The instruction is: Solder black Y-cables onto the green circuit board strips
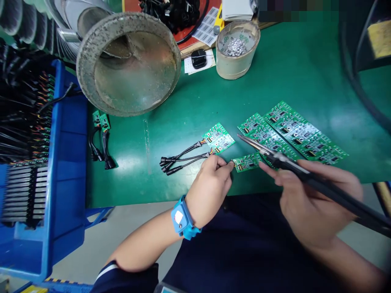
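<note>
My left hand (210,187), with a blue wrist strap (182,219), pinches the left edge of a small green circuit board (248,162) lying on the green mat (189,106). My right hand (311,195) grips a black soldering iron (305,173) like a pen; its metal tip hovers just above and behind that board. Left of my fingers lie small boards (218,138) with black cables attached. A panel of several joined green boards (293,132) lies beyond the iron.
A large round metal fume hood (128,65) hangs over the mat's back left. A cup of solder scraps (237,49) stands behind. A blue bin (64,162) of wired boards is at left, with two cabled boards (102,138) beside it.
</note>
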Demonstrator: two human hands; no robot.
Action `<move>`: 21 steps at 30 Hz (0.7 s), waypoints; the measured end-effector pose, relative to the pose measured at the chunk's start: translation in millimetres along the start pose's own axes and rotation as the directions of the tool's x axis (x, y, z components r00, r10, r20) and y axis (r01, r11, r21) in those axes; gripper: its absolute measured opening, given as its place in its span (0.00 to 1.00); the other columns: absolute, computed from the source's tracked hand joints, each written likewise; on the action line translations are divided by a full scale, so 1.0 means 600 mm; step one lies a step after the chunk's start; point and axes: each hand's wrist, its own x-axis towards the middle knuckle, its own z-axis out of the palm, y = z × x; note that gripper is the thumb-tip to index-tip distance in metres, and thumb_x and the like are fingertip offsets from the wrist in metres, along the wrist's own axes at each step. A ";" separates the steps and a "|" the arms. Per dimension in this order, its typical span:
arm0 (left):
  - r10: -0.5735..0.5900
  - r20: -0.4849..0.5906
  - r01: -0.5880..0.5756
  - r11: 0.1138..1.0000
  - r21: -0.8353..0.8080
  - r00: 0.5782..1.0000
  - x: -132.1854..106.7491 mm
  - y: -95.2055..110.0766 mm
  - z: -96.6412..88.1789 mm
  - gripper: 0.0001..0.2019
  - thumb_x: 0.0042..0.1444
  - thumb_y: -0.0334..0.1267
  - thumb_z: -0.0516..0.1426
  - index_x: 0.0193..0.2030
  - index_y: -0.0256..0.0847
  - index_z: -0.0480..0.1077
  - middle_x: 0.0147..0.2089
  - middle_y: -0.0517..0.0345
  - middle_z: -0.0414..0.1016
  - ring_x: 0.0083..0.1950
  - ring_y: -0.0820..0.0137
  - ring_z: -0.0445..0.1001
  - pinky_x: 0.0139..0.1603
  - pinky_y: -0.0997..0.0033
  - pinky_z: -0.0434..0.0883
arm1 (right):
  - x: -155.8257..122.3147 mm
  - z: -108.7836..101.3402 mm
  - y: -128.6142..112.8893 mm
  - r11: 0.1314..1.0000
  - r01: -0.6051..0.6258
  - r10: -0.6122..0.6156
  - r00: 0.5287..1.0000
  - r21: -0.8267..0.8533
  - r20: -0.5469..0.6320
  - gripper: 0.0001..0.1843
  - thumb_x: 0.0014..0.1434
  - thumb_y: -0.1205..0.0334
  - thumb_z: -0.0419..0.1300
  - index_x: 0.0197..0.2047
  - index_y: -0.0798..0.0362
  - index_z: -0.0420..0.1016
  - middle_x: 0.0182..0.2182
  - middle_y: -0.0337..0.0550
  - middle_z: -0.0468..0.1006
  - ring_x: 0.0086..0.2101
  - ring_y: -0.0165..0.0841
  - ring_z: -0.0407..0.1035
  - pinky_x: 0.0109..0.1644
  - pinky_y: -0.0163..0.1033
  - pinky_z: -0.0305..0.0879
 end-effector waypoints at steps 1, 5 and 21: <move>0.000 -0.005 0.000 1.000 -0.002 1.000 0.000 0.000 0.000 0.11 0.60 0.30 0.50 0.47 0.37 0.69 0.39 0.52 0.65 0.38 0.70 0.66 0.39 0.68 0.71 | 0.001 0.011 0.001 0.999 -0.022 0.023 0.999 0.043 -0.024 0.21 0.48 0.73 0.64 0.46 0.51 0.68 0.33 0.40 0.73 0.31 0.36 0.74 0.37 0.48 0.75; 0.010 -0.010 -0.011 1.000 -0.030 1.000 0.001 -0.001 0.000 0.11 0.59 0.29 0.51 0.47 0.35 0.69 0.39 0.52 0.65 0.39 0.71 0.67 0.41 0.69 0.71 | 0.002 0.036 0.005 0.994 -0.027 0.031 0.999 0.102 -0.043 0.18 0.49 0.72 0.64 0.44 0.49 0.70 0.33 0.39 0.74 0.33 0.36 0.74 0.38 0.49 0.75; -0.143 0.251 0.196 0.960 -0.198 0.957 0.013 0.004 -0.038 0.13 0.61 0.33 0.50 0.51 0.35 0.67 0.34 0.54 0.72 0.33 0.71 0.73 0.37 0.69 0.74 | 0.013 0.041 -0.016 0.957 0.250 -0.258 0.965 -0.148 -0.041 0.20 0.47 0.77 0.64 0.43 0.53 0.69 0.31 0.41 0.72 0.32 0.31 0.69 0.32 0.37 0.67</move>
